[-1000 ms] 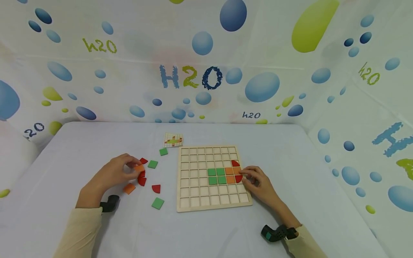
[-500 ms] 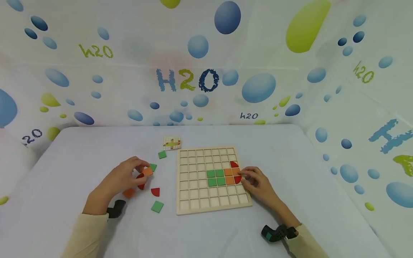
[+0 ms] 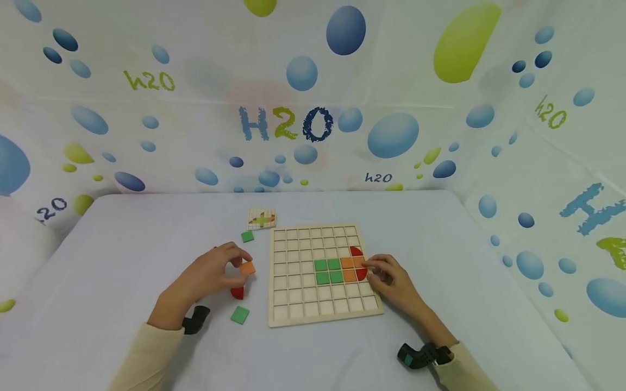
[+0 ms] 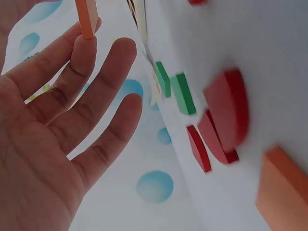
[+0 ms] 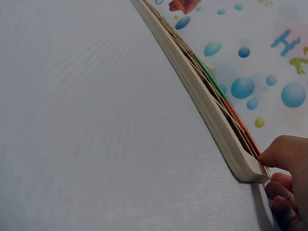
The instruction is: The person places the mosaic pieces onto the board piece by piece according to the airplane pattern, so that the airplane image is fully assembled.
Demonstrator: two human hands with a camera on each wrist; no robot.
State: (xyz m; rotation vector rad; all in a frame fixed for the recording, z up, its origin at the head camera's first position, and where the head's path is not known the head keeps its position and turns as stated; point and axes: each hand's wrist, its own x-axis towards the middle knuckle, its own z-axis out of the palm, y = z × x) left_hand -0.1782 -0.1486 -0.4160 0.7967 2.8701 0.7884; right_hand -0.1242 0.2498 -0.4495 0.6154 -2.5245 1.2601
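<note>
Two black wrist units (image 3: 415, 355) show low in the head view, and beyond them, left of centre, one loose green square (image 3: 240, 315) lies flat on the white-covered bench (image 3: 303, 361). Above it the left hand (image 3: 210, 278) pinches an orange tile (image 3: 248, 268) between thumb and fingertips, clear of the bench, its remaining fingers spread loosely; the light pinch likely leaves the tile's lower side free. Lower right in the left wrist view, red pieces (image 4: 231, 110) and another orange tile (image 4: 288, 192) lie close together, seemingly gathered for easy reach. Right of centre in the head view, the right hand (image 3: 394, 281) has thumb and bent fingers at the right rim of the wooden board (image 3: 325, 322), gripping only that edge, probably to stop it sliding. Four green squares (image 3: 320, 265), three orange squares (image 3: 349, 276) and two red quarter-rounds (image 3: 356, 251) sit in its cells, whose dividers should keep them aligned. Farther up, near the board's upper left corner, a small picture card (image 3: 262, 218) lies face up, presumably for consulting, and a printed cloth (image 3: 195, 108) fills the top.
</note>
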